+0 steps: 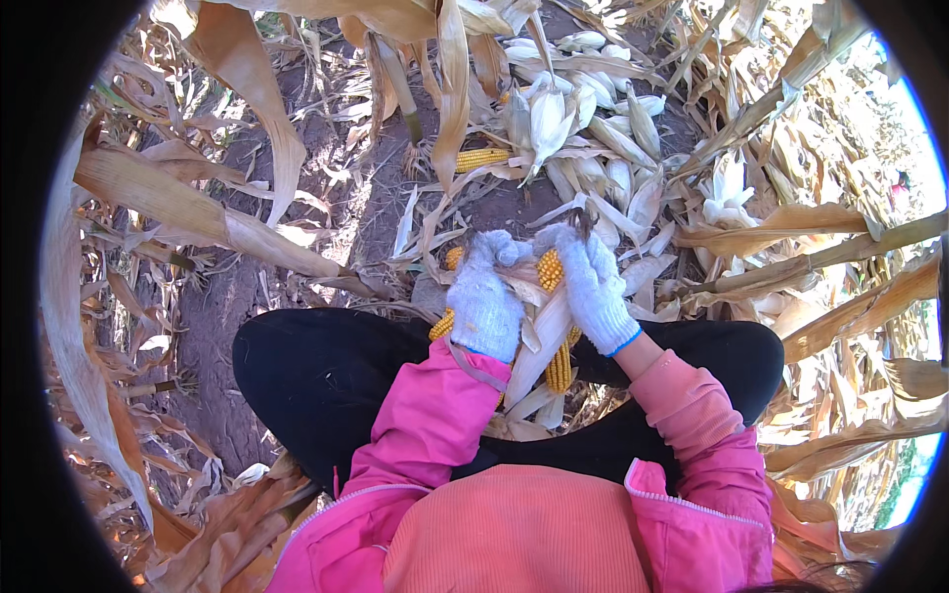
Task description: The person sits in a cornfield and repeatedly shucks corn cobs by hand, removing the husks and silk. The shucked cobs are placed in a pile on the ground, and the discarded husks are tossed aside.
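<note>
Both hands wear whitish knit gloves and meet close together in front of my crossed legs. My right hand (593,285) grips a partly husked corn ear (550,270), its yellow kernels showing beside the thumb. Dark silk sticks up above that hand. My left hand (485,296) has its fingers curled on the dry husk (522,280) between the hands; the fingertips are partly hidden. A long pale husk leaf (543,345) hangs below. Bare yellow ears lie under and around the hands, among them one corn cob (560,369) by my lap and another cob (442,325) beside my left wrist.
Beyond my hands lies a pile of husked-over ears (586,104), with a bare yellow ear (482,159) at its left edge. Leaning dry cornstalks (215,219) reach in from the left, and another stalk (823,256) from the right. Dry leaves litter the soil (215,363).
</note>
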The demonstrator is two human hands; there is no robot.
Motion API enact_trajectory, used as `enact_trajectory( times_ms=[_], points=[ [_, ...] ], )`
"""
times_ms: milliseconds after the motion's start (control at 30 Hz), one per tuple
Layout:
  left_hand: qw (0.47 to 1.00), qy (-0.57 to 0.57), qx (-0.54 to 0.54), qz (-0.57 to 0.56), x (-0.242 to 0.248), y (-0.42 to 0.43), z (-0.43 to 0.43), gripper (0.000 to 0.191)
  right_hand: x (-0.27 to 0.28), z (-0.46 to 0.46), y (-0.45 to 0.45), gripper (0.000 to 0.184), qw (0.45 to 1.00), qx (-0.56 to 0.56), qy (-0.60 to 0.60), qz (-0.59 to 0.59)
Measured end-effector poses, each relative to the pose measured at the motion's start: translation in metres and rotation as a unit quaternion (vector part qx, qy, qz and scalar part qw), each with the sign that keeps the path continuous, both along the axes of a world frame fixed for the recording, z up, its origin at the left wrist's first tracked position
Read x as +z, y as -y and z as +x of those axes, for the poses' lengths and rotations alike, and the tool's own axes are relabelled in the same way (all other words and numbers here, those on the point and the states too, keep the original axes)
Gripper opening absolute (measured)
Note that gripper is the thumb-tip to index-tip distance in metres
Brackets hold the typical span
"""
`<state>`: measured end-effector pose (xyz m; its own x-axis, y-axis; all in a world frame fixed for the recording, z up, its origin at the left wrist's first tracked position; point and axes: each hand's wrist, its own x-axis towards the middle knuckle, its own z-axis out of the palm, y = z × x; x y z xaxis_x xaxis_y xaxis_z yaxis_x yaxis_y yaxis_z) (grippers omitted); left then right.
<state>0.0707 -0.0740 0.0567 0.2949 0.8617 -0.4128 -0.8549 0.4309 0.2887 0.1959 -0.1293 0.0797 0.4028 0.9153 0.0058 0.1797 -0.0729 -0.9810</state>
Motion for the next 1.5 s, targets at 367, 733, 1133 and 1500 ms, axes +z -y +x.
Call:
enact_trajectory(
  times_ms=[367,733,1133,1500],
  points=[
    [0.998,-0.063,-0.02,0.016,-0.027,-0.02,-0.028,0.022,0.034,0.117,-0.02,0.038,0.926,-0.144,-0.312,0.155],
    [0.838,-0.423,0.121,0.323,0.026,-0.035,-0.047,0.031,0.056,0.072,-0.005,0.025,0.982,-0.159,0.021,0.099],
    [0.783,-0.425,-0.087,0.445,-0.075,0.016,0.009,0.048,0.047,-0.006,0.001,0.036,0.945,0.028,-0.315,0.08],
    [0.755,-0.431,0.041,0.491,0.019,0.015,0.004,0.067,0.052,0.004,-0.005,0.041,0.96,-0.02,-0.251,0.121]
  ],
)
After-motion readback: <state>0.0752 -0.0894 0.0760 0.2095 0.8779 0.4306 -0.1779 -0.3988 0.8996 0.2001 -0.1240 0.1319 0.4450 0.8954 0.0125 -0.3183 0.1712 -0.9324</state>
